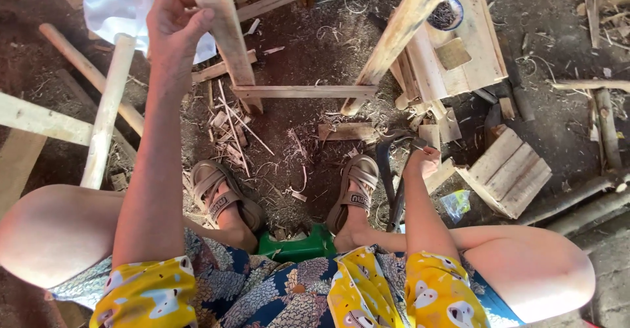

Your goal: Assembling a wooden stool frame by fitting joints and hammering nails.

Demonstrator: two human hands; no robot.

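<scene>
We look down past our knees at a wooden frame (305, 91) standing on the dirt floor (308, 45) in the upper middle of the frame. Two slanting legs rise toward us, joined low down by a thin crossbar that runs left to right. Our left hand (172, 22), in the upper left, is much the nearer to it: its fingers curl round the left leg (223, 26), thumb on the near face, gripping the timber whose long axis runs from the top of the frame down and slightly right to the ground. The right leg (394, 36) leans the other way and nothing touches it. Our right hand (425, 160) sits lower, right of centre, closed round the dark handle of a hammer (394, 170) whose head lies near the right sandal (357, 183). Wood shavings and offcuts (230, 131) litter the ground between our feet and the frame's crossbar.
</scene>
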